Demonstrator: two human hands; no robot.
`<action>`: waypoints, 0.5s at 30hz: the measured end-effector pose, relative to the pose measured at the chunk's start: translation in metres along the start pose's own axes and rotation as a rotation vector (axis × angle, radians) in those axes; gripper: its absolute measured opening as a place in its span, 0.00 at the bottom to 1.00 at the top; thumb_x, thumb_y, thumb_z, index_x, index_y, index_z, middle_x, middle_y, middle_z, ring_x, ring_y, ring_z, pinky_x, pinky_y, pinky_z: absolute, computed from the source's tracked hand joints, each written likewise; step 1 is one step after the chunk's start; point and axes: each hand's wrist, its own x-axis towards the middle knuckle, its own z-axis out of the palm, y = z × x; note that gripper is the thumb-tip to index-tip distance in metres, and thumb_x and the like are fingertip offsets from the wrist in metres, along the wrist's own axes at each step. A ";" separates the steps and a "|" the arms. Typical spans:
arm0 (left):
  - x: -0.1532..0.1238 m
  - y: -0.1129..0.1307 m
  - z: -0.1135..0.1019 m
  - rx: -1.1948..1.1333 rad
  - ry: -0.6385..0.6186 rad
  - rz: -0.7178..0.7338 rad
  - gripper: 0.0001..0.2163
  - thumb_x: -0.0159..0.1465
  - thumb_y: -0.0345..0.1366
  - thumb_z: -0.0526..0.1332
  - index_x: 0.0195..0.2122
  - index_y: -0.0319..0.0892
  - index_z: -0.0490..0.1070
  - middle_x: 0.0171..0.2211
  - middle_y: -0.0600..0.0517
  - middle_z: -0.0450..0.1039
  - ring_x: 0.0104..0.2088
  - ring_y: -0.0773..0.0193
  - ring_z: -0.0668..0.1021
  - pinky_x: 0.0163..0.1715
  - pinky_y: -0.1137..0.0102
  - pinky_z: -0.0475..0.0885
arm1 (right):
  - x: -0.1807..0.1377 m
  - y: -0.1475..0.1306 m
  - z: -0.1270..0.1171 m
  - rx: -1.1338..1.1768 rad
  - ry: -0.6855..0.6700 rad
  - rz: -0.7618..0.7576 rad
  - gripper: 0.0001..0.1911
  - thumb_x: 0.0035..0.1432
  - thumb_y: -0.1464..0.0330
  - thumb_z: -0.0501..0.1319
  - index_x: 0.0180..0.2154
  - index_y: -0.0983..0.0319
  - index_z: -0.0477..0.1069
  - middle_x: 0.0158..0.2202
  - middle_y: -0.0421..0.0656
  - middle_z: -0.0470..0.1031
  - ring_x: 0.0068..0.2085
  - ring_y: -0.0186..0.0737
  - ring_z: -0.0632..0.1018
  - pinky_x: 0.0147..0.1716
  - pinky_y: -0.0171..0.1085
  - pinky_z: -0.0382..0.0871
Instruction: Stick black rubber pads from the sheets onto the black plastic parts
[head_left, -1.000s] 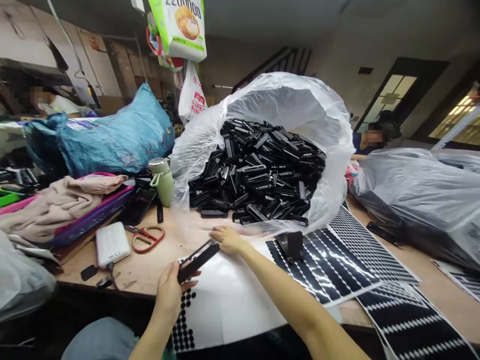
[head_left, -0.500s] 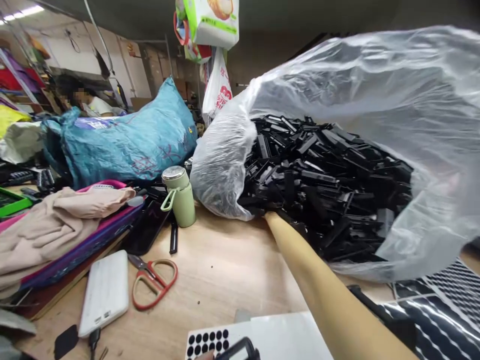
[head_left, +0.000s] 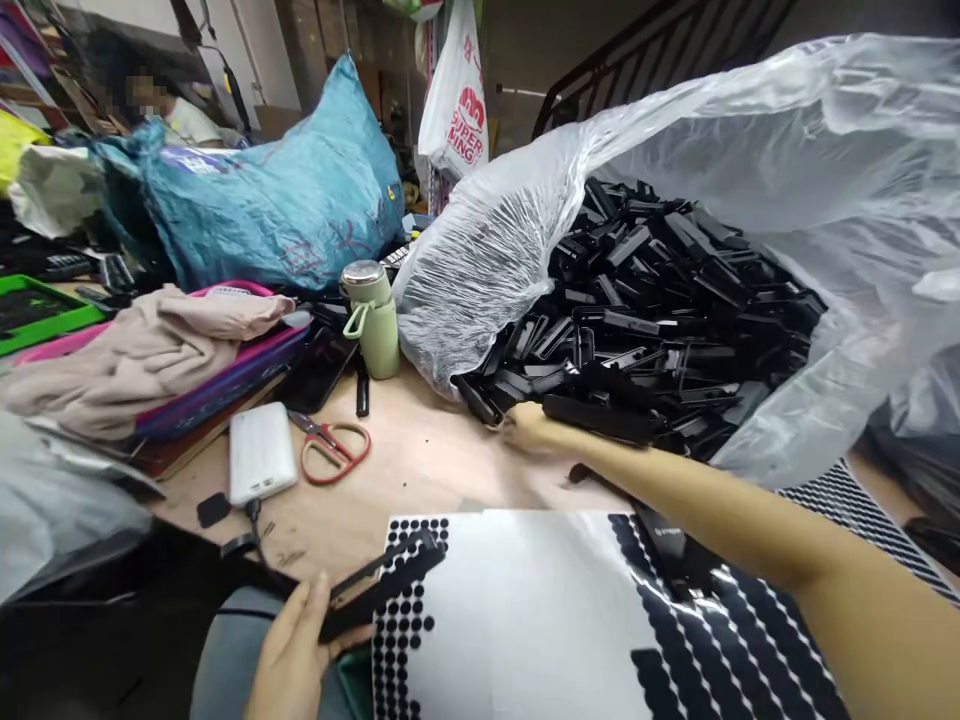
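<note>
My left hand (head_left: pixel 296 640), at the bottom, grips a long black plastic piece (head_left: pixel 386 585) with a slot along its length. That piece lies over the left edge of a white sheet (head_left: pixel 532 610) bearing black round stickers. My right hand (head_left: pixel 529 430) is at the mouth of a big clear plastic bag (head_left: pixel 495 260). Its fingers are closed at the end of a black plastic piece (head_left: pixel 478 402), though the fingertips are partly hidden. Behind them a heap of similar black pieces (head_left: pixel 645 330) fills the bag.
Red-handled scissors (head_left: pixel 335 453), a white power bank (head_left: pixel 262 455) with a cable and a green flask (head_left: pixel 373 320) stand or lie left of the bag. Farther left are a basket with beige cloth (head_left: pixel 157 345) and a blue sack (head_left: pixel 285 215). A co-worker sits in the background.
My right hand has drawn back from the heap to the bag's front edge. My left hand and its black piece have come more into view. The camera has tilted down.
</note>
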 end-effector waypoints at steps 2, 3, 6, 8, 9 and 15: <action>-0.008 -0.002 -0.007 0.005 -0.015 0.031 0.23 0.41 0.48 0.67 0.35 0.38 0.70 0.32 0.48 0.76 0.34 0.54 0.77 0.25 0.66 0.76 | -0.032 -0.016 0.015 0.021 -0.041 -0.103 0.18 0.46 0.58 0.64 0.36 0.62 0.69 0.38 0.44 0.70 0.38 0.39 0.72 0.34 0.34 0.64; -0.012 -0.003 -0.011 0.008 -0.033 0.036 0.23 0.42 0.48 0.67 0.35 0.37 0.71 0.32 0.48 0.76 0.33 0.55 0.77 0.24 0.66 0.75 | -0.046 -0.023 0.023 0.043 -0.059 -0.159 0.22 0.40 0.57 0.67 0.36 0.61 0.69 0.39 0.43 0.70 0.38 0.39 0.72 0.32 0.33 0.64; -0.023 -0.009 -0.018 0.025 -0.085 0.038 0.22 0.44 0.48 0.66 0.35 0.36 0.71 0.33 0.46 0.76 0.32 0.56 0.77 0.24 0.67 0.75 | -0.074 -0.036 0.044 0.157 -0.111 -0.266 0.30 0.30 0.55 0.70 0.37 0.61 0.68 0.37 0.43 0.70 0.34 0.37 0.71 0.27 0.31 0.61; -0.029 -0.013 -0.021 0.040 -0.105 0.048 0.21 0.46 0.48 0.65 0.35 0.36 0.71 0.34 0.46 0.75 0.32 0.56 0.77 0.24 0.67 0.74 | -0.082 -0.038 0.051 0.233 -0.115 -0.276 0.28 0.31 0.56 0.70 0.36 0.61 0.67 0.32 0.40 0.71 0.31 0.36 0.70 0.25 0.31 0.59; -0.031 -0.015 -0.021 0.044 -0.107 0.059 0.21 0.47 0.48 0.64 0.35 0.36 0.70 0.33 0.46 0.75 0.32 0.57 0.77 0.24 0.68 0.74 | -0.085 -0.039 0.052 0.250 -0.103 -0.267 0.26 0.33 0.57 0.69 0.35 0.61 0.68 0.31 0.40 0.70 0.30 0.35 0.70 0.25 0.31 0.59; -0.038 -0.024 -0.014 0.067 -0.121 0.096 0.17 0.48 0.47 0.63 0.30 0.36 0.70 0.31 0.47 0.74 0.29 0.60 0.76 0.24 0.67 0.74 | -0.112 -0.040 0.066 0.220 0.175 -0.237 0.16 0.50 0.58 0.60 0.35 0.63 0.66 0.37 0.44 0.68 0.38 0.39 0.68 0.36 0.35 0.59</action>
